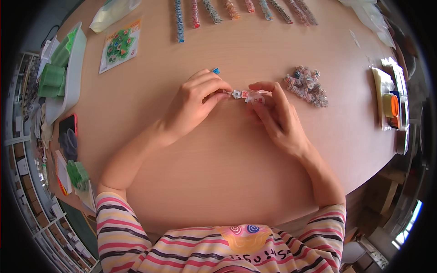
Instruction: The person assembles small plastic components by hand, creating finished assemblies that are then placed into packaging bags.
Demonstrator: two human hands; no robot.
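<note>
Above the middle of the table, my left hand (pixel 193 98) is closed in a pinch at one end of a short row of small flower-shaped pieces (pixel 237 94), white and pink. My right hand (pixel 283 118) curls its thumb and fingers round the other end, where a small clear packet (pixel 258 100) with a red print shows. How the flower pieces join the packet is too small to make out. Just beyond my left fingers lies a small blue piece (pixel 216 71). To the right of my right hand sits a pile of clear slim tubes filled with small coloured pieces (pixel 307 86).
Several slim tubes of coloured pieces (pixel 180 20) lie along the far edge. At far left are a picture card (pixel 120 45) and a white bin (pixel 75 68) holding green containers. A phone (pixel 69 125) lies left; packages and an orange-rimmed roll (pixel 390 106) are at right.
</note>
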